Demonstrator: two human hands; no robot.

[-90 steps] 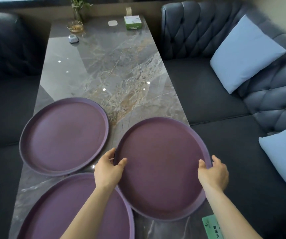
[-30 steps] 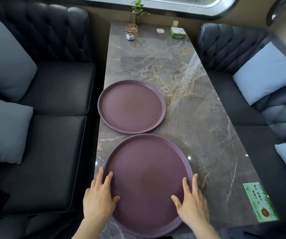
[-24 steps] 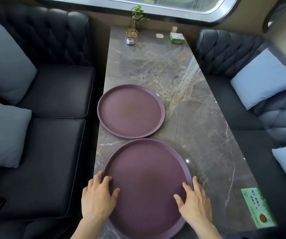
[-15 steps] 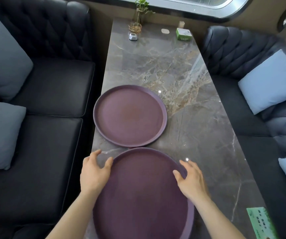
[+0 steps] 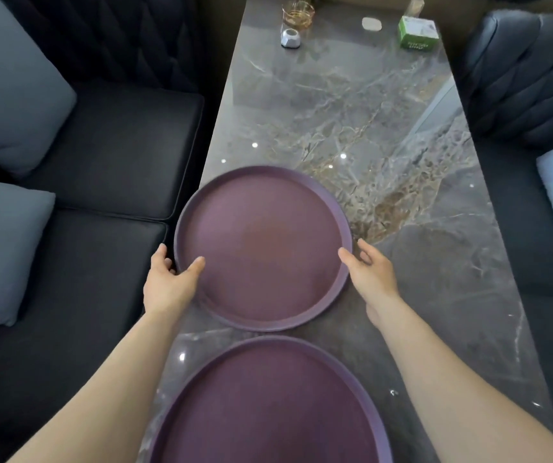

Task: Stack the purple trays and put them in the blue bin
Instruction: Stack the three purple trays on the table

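Note:
Two purple round trays lie on the marble table [image 5: 402, 262]. The far purple tray [image 5: 263, 248] sits near the table's left edge. My left hand [image 5: 168, 282] grips its left rim, thumb on top and fingers under the edge. My right hand [image 5: 371, 275] is on its right rim, with the thumb on the rim and the fingers curled outside it. The near purple tray [image 5: 268, 406] lies between my forearms at the bottom and is partly cut off by the frame. No blue bin is in view.
At the table's far end stand a green box [image 5: 417, 31], a glass cup [image 5: 298, 13], a small grey-white object [image 5: 291, 38] and a white pad [image 5: 371, 24]. Dark sofas with pale blue cushions [image 5: 4, 242] flank the table.
Three seconds ago I held a third tray on the right; it is gone from there. Both hands have left the near tray and reached forward onto the far tray's rim.

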